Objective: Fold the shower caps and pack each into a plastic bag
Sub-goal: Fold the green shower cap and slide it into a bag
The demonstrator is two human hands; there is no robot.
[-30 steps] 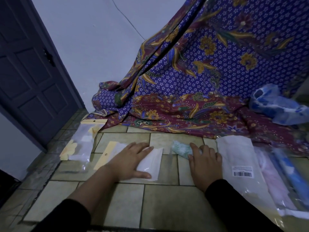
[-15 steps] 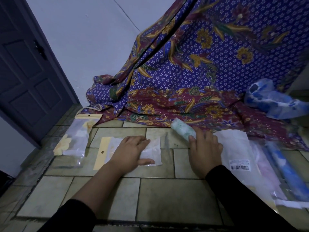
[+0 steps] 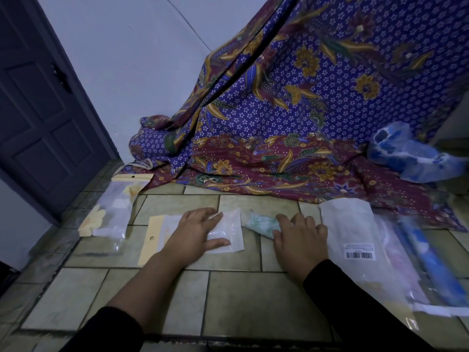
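Observation:
My left hand [image 3: 196,231] lies flat, fingers spread, on a clear plastic bag with a yellow header [image 3: 229,237] on the tiled floor. Just right of that bag lies a folded green-patterned shower cap [image 3: 261,223]. My right hand [image 3: 299,240] rests on the cap's right end, pressing it against the floor. A loose blue shower cap [image 3: 411,156] sits crumpled on the cloth at the far right.
A packed bag with a yellow flower cap [image 3: 114,212] lies at the left. A large clear bag with a barcode label [image 3: 355,240] holding pink and blue caps lies at the right. Purple batik cloth [image 3: 279,123] drapes behind. A dark door [image 3: 38,110] stands left.
My right hand lifted the green cap toward the cloth half a second ago, and now it is back down on the floor beside the bag. My left hand stayed on the bag.

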